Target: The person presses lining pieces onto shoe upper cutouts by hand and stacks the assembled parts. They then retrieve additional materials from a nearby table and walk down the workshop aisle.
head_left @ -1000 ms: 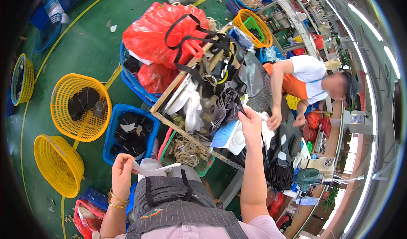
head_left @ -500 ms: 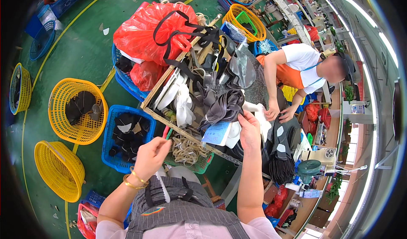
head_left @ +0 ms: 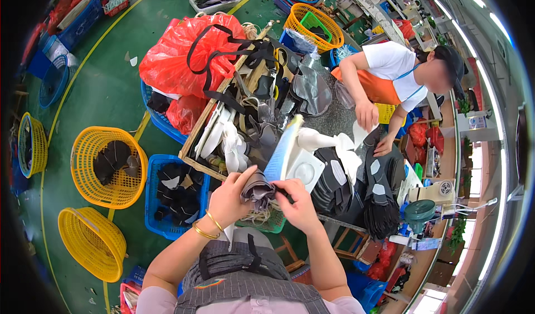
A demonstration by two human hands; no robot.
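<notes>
A curled bundle of dark grey cut pieces (head_left: 258, 189) is held in front of my body, over the near edge of the table. My left hand (head_left: 232, 200) wraps round its left side. The fingers of my right hand (head_left: 299, 205) are closed on its right edge. Just beyond the bundle, a blue-and-white booklet or card (head_left: 283, 151) stands tilted. Beside it lies a white square tray-like piece (head_left: 305, 169). Below my left wrist, a narrow white pointed strip (head_left: 229, 235) hangs down; what holds it is hidden.
Across the table (head_left: 341, 115) a co-worker (head_left: 384, 85) handles a white piece and dark stacks (head_left: 382, 169). A wooden-framed box (head_left: 196, 141) of scraps and a red plastic bag (head_left: 192, 55) lie left. Yellow baskets (head_left: 83, 163) and a blue crate (head_left: 149, 202) stand on the floor.
The dark grey bundle has come from the table toward me, and both hands now hold it. My left hand moved right to meet it. The booklet has tipped up; the co-worker has lifted a white piece.
</notes>
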